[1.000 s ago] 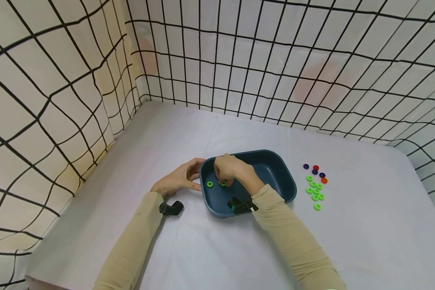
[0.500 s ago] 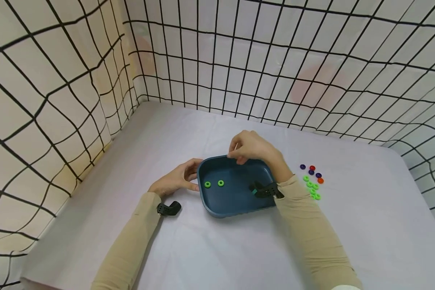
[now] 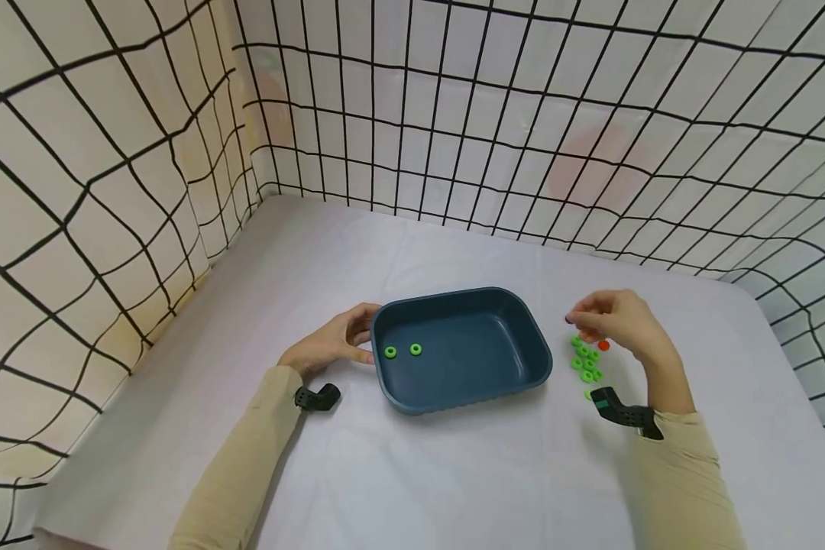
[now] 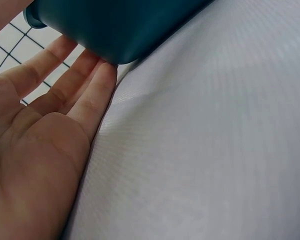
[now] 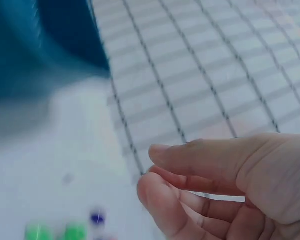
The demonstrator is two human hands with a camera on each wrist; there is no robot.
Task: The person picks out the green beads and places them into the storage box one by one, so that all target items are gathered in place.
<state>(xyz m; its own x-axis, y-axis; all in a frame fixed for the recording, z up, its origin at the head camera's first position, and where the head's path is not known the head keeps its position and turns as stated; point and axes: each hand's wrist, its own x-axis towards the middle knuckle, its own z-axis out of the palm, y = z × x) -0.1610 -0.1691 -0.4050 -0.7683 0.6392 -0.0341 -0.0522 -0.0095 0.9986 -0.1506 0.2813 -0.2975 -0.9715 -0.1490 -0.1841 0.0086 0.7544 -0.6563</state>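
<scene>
My left hand (image 3: 330, 340) rests against the left end of a dark blue plastic bin (image 3: 467, 363). The left wrist view shows its fingertips (image 4: 107, 75) touching the bin's outer wall, low down by the tabletop. Two green rings (image 3: 402, 351) lie inside the bin at its left. To the right of the bin, my right hand (image 3: 622, 321) hovers over loose small rings, thumb and forefinger close together. A purple ring (image 3: 568, 319) shows by their tips. In the right wrist view nothing is seen between those fingers (image 5: 200, 155).
Several green rings (image 3: 589, 364) lie in a cluster on the white tabletop (image 3: 447, 473), below the right hand. An orange ring (image 3: 603, 345) sits beside them. Black wire grid panels (image 3: 412, 99) stand along the back and the left.
My right hand has left the bin's inside, crossed its rear rim and moved right to the loose rings. Both green rings stay in the bin. My left hand keeps its place.
</scene>
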